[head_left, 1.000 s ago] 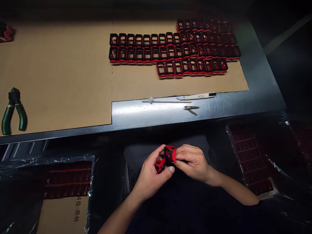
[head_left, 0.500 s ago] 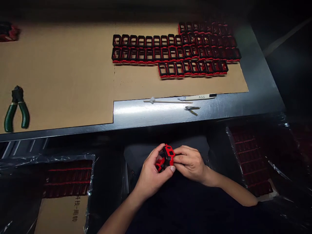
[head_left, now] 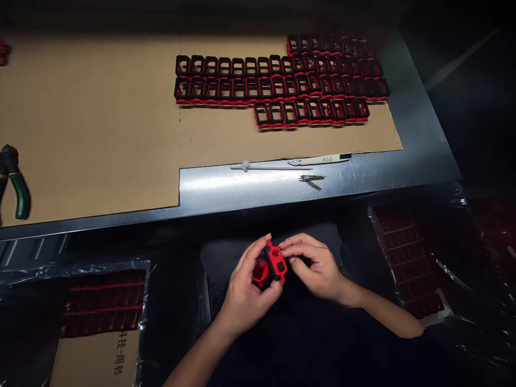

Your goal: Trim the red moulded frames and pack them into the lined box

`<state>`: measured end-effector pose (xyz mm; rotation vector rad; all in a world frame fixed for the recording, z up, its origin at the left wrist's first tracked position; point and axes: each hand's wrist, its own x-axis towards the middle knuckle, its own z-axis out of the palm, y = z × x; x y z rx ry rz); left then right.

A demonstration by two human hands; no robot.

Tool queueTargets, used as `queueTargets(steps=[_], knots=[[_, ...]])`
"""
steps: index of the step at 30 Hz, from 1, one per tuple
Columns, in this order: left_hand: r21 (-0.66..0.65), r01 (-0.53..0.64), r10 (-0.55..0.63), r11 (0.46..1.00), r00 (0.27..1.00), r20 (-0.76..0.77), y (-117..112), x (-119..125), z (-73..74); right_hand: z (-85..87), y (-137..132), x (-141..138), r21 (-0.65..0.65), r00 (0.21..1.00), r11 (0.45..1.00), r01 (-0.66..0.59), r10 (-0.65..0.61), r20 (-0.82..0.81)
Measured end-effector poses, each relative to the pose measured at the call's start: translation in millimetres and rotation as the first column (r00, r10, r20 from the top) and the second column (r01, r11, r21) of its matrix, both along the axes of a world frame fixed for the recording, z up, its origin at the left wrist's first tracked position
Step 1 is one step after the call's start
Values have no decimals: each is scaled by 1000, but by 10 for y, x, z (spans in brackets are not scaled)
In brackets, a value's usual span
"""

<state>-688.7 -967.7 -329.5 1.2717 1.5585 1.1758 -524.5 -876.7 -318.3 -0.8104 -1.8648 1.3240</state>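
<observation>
My left hand [head_left: 248, 293] is closed round a small red and black plastic housing [head_left: 277, 262], held above my lap. The housing's red face has a round hole and a dark rectangular opening and is turned to the right. More red and black plastic [head_left: 260, 273] shows between it and my palm; whether this is a separate piece I cannot tell. My right hand [head_left: 316, 266] is at the housing's right side, its index fingertip at the edge. Its thumb is apart from the housing, with a gap below the index finger.
Rows of similar housings [head_left: 237, 88] stand on cardboard [head_left: 100, 129] on the metal table [head_left: 226, 188]. Near its front edge lie a craft knife [head_left: 322, 159], a cotton-tipped stick [head_left: 274, 167] and small metal pieces [head_left: 312, 180]. Green-handled cutters [head_left: 20, 193] lie left. Plastic-lined boxes [head_left: 100, 349] [head_left: 407, 252] flank me.
The housing has turned so that more of its red face shows. My right fingers have drawn back from behind its edge and spread a little. The view has shifted slightly right.
</observation>
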Motion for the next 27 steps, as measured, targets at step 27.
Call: queueTargets(steps=[27], knots=[[479, 258, -1, 839, 881, -472, 52, -97, -133, -167, 83, 110, -787, 919, 478, -391, 166, -357]])
